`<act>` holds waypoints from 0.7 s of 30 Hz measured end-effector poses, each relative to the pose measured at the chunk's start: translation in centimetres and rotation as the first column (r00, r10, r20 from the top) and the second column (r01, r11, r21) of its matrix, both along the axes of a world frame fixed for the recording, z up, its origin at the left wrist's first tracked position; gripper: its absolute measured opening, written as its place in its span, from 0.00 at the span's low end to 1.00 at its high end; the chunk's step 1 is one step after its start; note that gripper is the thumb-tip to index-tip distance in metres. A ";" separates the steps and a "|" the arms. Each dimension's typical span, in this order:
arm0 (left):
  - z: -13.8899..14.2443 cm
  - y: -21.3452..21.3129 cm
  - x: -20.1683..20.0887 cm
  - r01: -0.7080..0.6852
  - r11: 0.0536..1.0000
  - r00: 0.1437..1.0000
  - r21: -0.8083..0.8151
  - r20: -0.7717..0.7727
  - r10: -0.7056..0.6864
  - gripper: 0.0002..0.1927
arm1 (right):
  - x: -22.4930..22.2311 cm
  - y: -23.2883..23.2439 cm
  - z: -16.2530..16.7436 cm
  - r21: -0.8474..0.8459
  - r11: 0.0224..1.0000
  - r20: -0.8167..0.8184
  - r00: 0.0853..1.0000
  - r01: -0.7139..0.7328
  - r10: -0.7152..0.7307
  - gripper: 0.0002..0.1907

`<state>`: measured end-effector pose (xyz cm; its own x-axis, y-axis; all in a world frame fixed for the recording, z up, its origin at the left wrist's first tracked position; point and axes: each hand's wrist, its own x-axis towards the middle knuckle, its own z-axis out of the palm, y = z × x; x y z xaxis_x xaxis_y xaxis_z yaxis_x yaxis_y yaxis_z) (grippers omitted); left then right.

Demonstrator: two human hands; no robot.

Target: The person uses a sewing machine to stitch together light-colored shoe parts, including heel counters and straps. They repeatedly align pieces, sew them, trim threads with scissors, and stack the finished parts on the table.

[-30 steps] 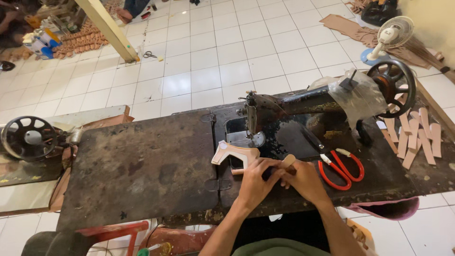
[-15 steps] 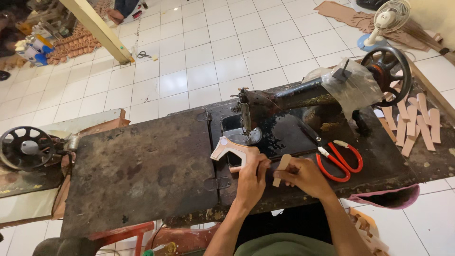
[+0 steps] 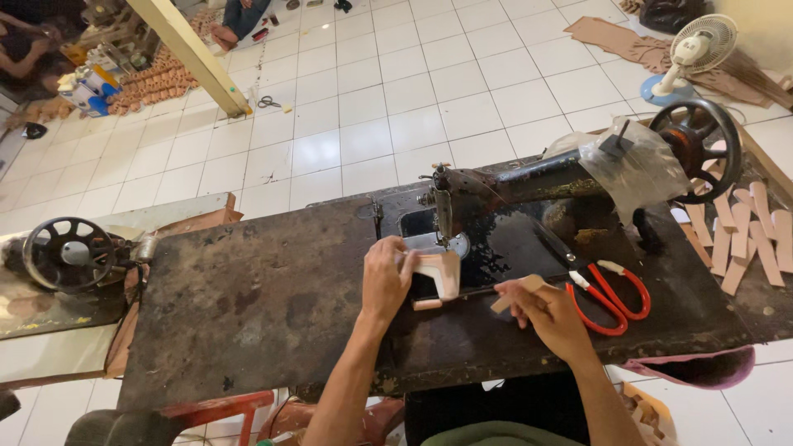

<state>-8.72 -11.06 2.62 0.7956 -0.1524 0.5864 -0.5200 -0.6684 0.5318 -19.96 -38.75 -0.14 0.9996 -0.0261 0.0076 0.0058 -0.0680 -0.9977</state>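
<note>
A black sewing machine [image 3: 529, 186] stands on a dark, worn table [image 3: 248, 306]. My left hand [image 3: 387, 277] rests on a pale pink leather piece [image 3: 436, 268] lying just below the needle. My right hand [image 3: 547, 312] grips a small tan strip [image 3: 520, 291] between the fingers, to the right of the pink piece. A thin dark rod with a pale tip [image 3: 450, 299] lies on the table between my hands. Red-handled scissors [image 3: 607, 293] lie right of my right hand.
Several tan strips [image 3: 735, 235] lie at the table's right end by the handwheel [image 3: 698, 136]. A second machine's wheel [image 3: 68, 252] sits on a table at left. A fan [image 3: 690, 49], a wooden post [image 3: 194, 54] and scissors on the floor [image 3: 268, 102] lie beyond.
My left hand moved up onto the pink piece and pushed it toward the needle. My right hand drew away to the right, keeping hold of the tan strip.
</note>
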 end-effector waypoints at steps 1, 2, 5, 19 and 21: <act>-0.1 0.0 0.1 -0.022 0.997 0.991 -0.068 -0.132 0.013 0.10 | 0.1 0.0 -0.1 -0.055 0.998 0.018 1.000 -0.002 0.003 0.14; -0.2 0.0 0.1 -0.039 0.995 0.985 -0.092 -0.174 0.023 0.10 | 0.2 0.1 -0.2 -0.033 0.999 0.034 0.999 0.001 0.001 0.13; -0.2 0.1 0.3 -0.068 0.991 0.985 -0.112 -0.166 0.049 0.09 | 0.1 0.1 -0.1 -0.012 0.999 0.065 0.997 0.031 -0.030 0.11; -0.7 -2.5 -1.2 0.324 0.925 0.940 0.197 0.039 -0.338 0.10 | 0.6 0.3 1.7 0.105 0.992 0.195 0.976 0.076 -0.096 0.09; -0.6 -2.4 -1.5 0.279 0.936 0.949 0.214 0.087 -0.303 0.09 | 2.3 -0.1 2.8 -0.029 0.999 0.213 0.977 0.016 -0.009 0.09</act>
